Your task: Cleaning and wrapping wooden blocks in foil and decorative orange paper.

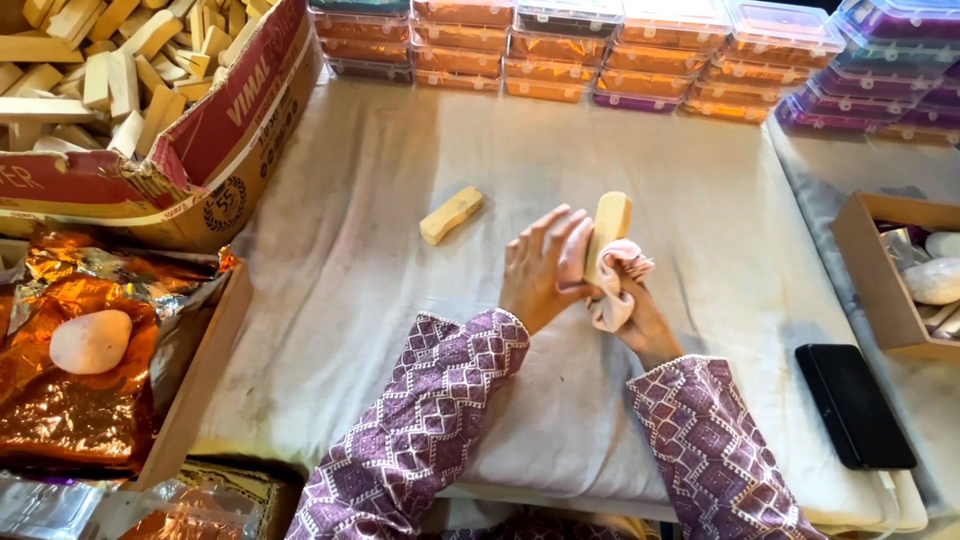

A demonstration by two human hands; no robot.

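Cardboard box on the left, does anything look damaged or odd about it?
Yes. The cardboard box of wooden blocks has a torn, ragged front corner and its side flap leans outward. No blocks have spilled.
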